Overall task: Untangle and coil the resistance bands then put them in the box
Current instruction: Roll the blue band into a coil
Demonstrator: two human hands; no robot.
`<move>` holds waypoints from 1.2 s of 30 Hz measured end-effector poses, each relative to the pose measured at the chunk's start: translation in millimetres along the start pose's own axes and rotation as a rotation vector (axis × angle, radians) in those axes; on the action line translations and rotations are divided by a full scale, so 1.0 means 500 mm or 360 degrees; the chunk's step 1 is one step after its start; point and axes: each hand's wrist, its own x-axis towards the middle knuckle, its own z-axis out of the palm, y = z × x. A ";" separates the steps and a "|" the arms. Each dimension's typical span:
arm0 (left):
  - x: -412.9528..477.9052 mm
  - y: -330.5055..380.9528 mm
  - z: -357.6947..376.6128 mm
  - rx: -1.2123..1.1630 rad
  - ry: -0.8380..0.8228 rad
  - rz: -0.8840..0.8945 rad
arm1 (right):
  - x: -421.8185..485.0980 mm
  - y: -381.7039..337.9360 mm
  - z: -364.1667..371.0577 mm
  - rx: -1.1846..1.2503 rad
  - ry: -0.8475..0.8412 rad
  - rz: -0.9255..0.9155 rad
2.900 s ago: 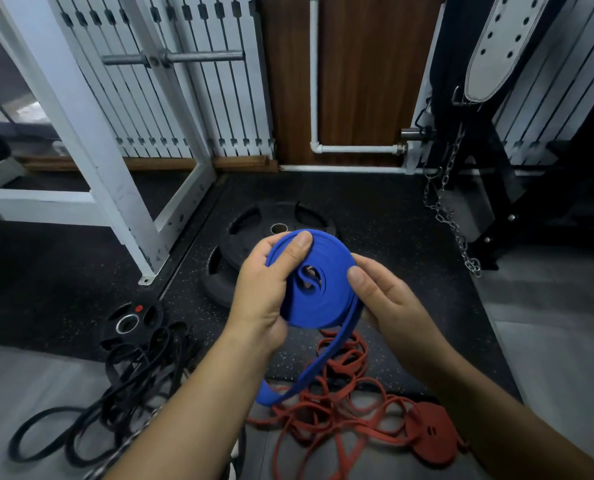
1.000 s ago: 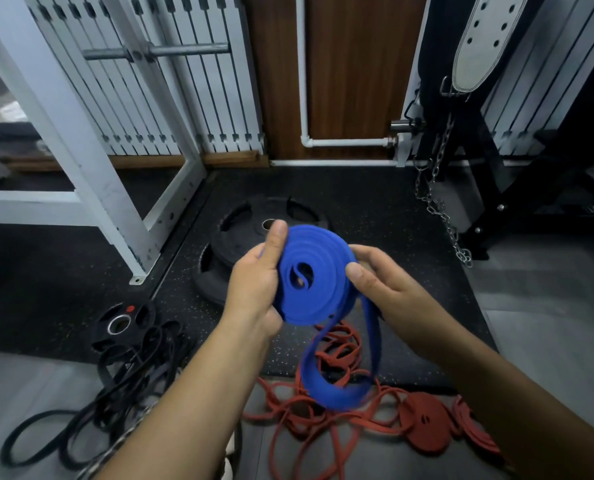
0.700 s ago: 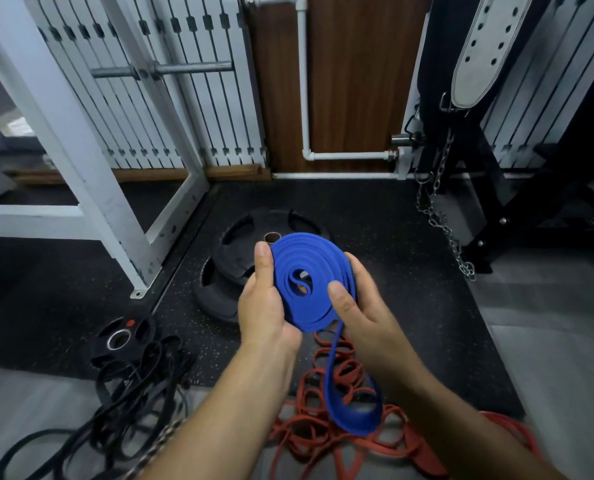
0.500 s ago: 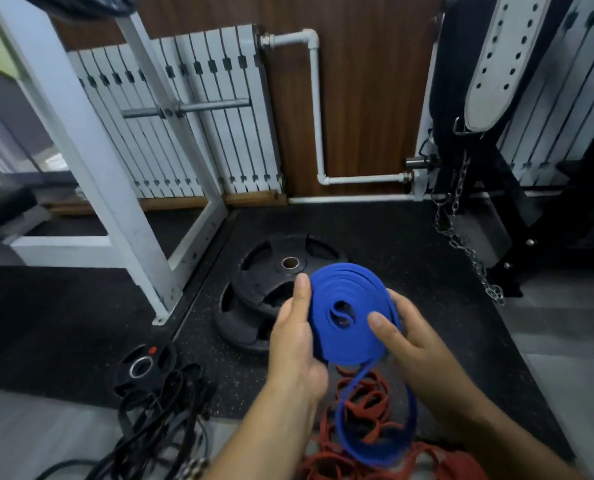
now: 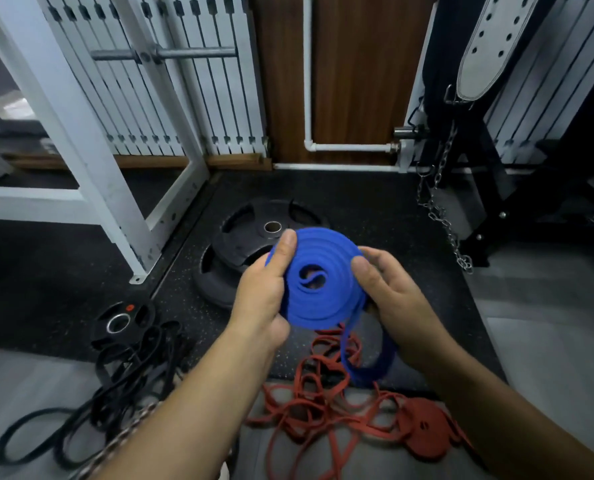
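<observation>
Grip: L hand (image 5: 259, 303), R hand (image 5: 394, 306); band (image 5: 318, 296) rear hidden

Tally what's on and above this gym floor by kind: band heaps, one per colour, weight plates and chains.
Band heaps: 3, blue rubber band coil, red rubber band tangle, black rubber band tangle.
Weight plates: 3, upper large black plate, lower large black plate, small black plate.
Metal chains: 2, hanging chain, floor chain.
Total: 8.
</observation>
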 end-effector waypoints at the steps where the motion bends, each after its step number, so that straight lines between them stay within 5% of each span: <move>1: 0.006 -0.001 0.003 -0.0141 0.0091 -0.0040 | -0.002 0.004 0.008 0.0016 0.0068 -0.0010; 6: 0.020 -0.028 0.033 -0.0518 0.0304 -0.0195 | -0.020 0.027 0.063 0.0084 0.0304 -0.0020; 13: 0.039 -0.088 0.078 -0.0522 0.0203 -0.0270 | 0.004 0.051 0.041 0.0101 0.0829 0.0127; 17: 0.030 -0.096 0.085 -0.0388 0.0126 -0.0309 | -0.009 0.051 0.003 0.0072 0.0675 0.0097; 24: -0.017 -0.073 0.069 0.0497 -0.0495 -0.0450 | -0.069 0.016 -0.124 -0.0267 0.0204 0.0102; 28: -0.090 -0.145 0.082 0.0423 -0.0469 -0.0776 | -0.122 0.059 -0.144 -0.0181 0.0147 0.0160; 30: -0.086 -0.154 0.065 0.0394 -0.0304 -0.0611 | -0.133 0.085 -0.154 -0.0171 0.0165 0.0194; 34: -0.056 -0.021 -0.027 0.0250 0.0452 0.0357 | -0.145 0.091 -0.158 -0.0105 0.0212 0.0155; 36: -0.067 0.034 -0.072 0.0243 0.0523 0.0422 | -0.149 0.083 -0.141 0.0000 0.0220 0.0170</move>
